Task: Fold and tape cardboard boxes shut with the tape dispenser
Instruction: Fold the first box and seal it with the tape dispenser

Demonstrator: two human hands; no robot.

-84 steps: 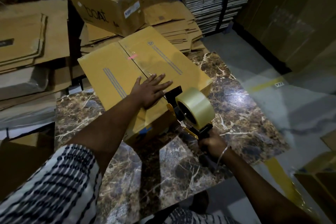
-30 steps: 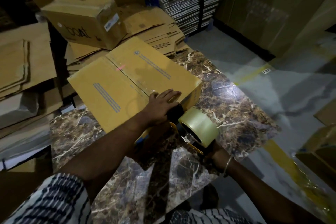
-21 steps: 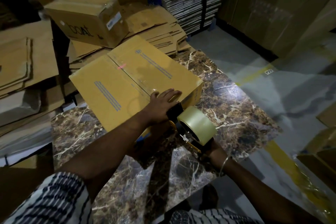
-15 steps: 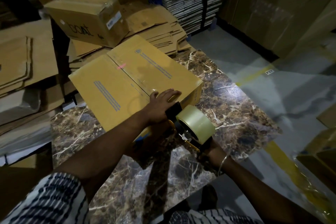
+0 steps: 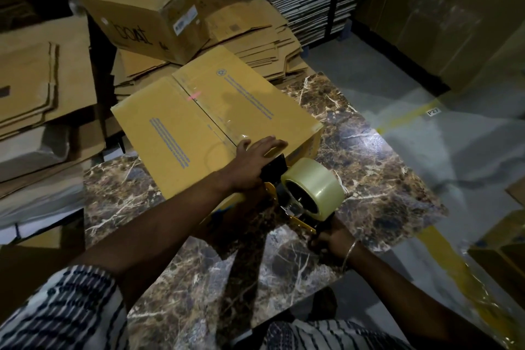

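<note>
A yellow-brown cardboard box [image 5: 199, 111] lies on the marble table [image 5: 383, 179], flaps folded closed, with clear tape along its centre seam. My left hand [image 5: 252, 159] presses flat on the near end of that seam, fingers straight. My right hand [image 5: 329, 239] grips the handle of the yellow tape dispenser [image 5: 301, 193], which carries a roll of clear tape [image 5: 315, 185]. The dispenser head sits at the box's near edge, just below my left hand. The near side of the box is hidden behind my left arm.
A taped brown box [image 5: 147, 14] sits on stacks of flattened cartons [image 5: 255, 34] behind the table. More flat cardboard [image 5: 37, 71] is piled at the left. Grey floor with a yellow line [image 5: 403, 119] runs to the right, and another carton [image 5: 502, 250] stands at the right edge.
The dispenser has run over the near edge of the box. My left hand slid from the middle of the lid to the near end of the seam and has stayed there.
</note>
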